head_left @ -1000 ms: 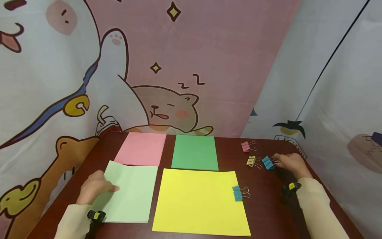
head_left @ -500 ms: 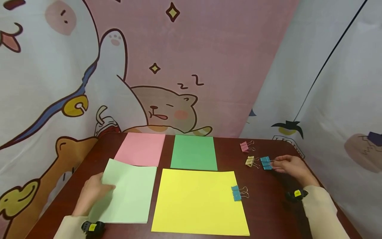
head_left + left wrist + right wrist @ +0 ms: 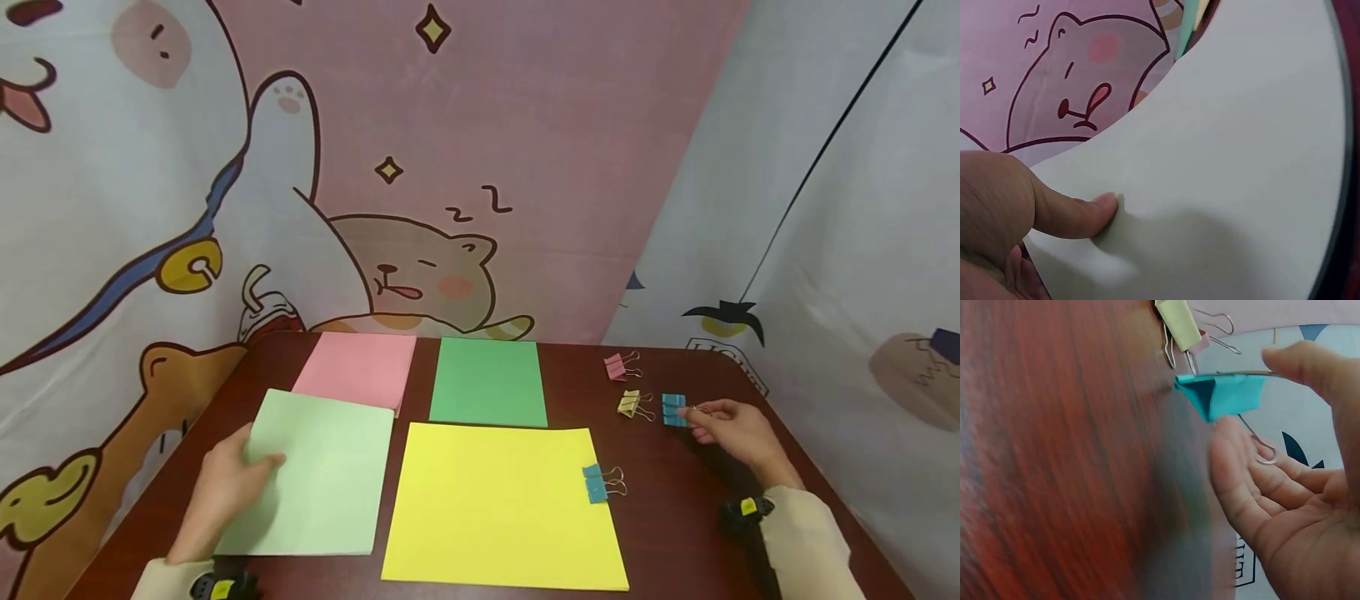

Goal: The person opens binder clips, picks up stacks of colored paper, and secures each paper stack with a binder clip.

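My left hand (image 3: 228, 487) grips a stack of light green paper (image 3: 326, 479) by its left edge, thumb flat on top and fingers underneath. In the left wrist view the thumb presses the sheet (image 3: 1229, 137), which looks pale there and bows along its far edge. At the right, my right hand (image 3: 738, 433) holds a blue binder clip (image 3: 673, 410) by its wire handles. The right wrist view shows the clip's blue body (image 3: 1238, 395) raised off the wood, thumb on one handle and fingers by the other.
A yellow paper stack (image 3: 502, 508) lies in the middle, a second blue binder clip (image 3: 596, 483) on its right edge. Behind are pink paper (image 3: 356, 367) and green paper (image 3: 487, 383). A pink clip (image 3: 617, 367) and a yellow clip (image 3: 630, 404) lie left of my right hand.
The left hand has tilted the light green stack up at its far left corner, so it now overlaps the pink paper. My right hand has picked up the blue clip and turned it.
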Demonstrator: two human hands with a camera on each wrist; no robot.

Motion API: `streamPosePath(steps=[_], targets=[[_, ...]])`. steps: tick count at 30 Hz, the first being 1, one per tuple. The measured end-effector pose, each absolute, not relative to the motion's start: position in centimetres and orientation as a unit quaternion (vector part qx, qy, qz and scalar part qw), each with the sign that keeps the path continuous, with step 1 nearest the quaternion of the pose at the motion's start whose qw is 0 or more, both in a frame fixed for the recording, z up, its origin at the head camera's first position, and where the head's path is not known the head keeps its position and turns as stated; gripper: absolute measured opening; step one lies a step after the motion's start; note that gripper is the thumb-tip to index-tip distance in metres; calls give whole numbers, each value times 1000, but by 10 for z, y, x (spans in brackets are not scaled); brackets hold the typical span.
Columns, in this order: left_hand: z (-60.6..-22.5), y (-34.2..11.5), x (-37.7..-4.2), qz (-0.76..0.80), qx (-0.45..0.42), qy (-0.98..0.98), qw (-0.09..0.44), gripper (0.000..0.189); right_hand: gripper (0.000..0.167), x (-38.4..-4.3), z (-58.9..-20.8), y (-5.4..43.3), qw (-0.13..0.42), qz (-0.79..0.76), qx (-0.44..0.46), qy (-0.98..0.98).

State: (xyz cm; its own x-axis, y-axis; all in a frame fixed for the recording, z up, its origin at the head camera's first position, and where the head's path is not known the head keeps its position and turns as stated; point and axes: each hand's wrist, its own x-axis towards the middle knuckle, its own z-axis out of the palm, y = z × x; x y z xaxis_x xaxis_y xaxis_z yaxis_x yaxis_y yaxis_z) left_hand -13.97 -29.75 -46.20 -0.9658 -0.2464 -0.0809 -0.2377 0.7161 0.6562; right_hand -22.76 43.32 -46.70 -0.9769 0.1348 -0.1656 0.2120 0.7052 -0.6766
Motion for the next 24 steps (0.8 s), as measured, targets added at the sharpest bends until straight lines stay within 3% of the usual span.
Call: streamPosePath(steps=[9, 14, 24], targets=[[-450, -300, -140, -371, 124, -920, 11, 70, 81, -220, -473, 420, -27, -379, 115, 918], [-443, -300, -140, -376, 117, -919, 17, 71, 86, -218, -471, 413, -37, -378, 134, 916], [-431, -291, -144, -383, 98, -915, 77, 63, 77, -217, -466, 397, -62, -395, 130, 907]])
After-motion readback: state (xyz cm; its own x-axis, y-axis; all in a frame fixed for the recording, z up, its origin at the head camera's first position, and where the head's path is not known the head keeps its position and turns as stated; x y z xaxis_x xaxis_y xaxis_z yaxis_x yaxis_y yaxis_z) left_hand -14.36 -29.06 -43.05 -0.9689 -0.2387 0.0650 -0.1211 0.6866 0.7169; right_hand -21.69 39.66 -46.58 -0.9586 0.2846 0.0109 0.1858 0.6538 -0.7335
